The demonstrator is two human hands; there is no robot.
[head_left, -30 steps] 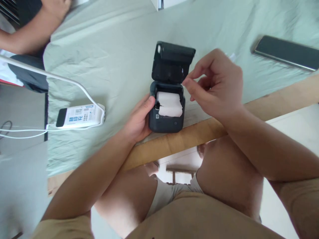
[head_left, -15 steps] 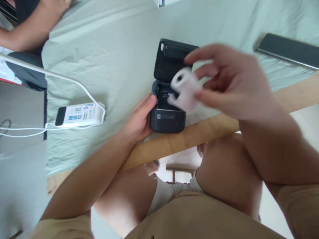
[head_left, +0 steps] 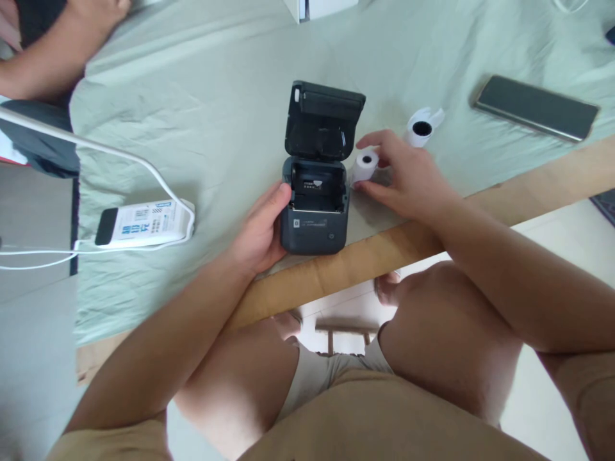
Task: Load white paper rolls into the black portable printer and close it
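A small black label printer (head_left: 314,224) stands near the table's front edge with its lid (head_left: 323,121) swung up. Its paper bay shows no roll inside. My left hand (head_left: 262,234) grips the printer's left side, thumb at the rim of the bay. Just right of the printer, my right hand (head_left: 401,173) has thumb and fingers around a white paper roll (head_left: 365,164) that stands on end. Behind that hand is a second paper roll (head_left: 419,129) with a wider dark core and a loose paper end; the hand hides its lower part.
A dark phone (head_left: 535,107) lies at the right. On the left is a white power bank (head_left: 144,224) with a white cable looped round it. Another person's arm (head_left: 62,54) rests at the upper left. A white box (head_left: 327,8) shows at the far edge, and a wooden strip (head_left: 307,282) borders the table.
My right hand has moved from above the printer to its right side. One paper roll now stands apart behind the hand. The left hand keeps its hold on the printer.
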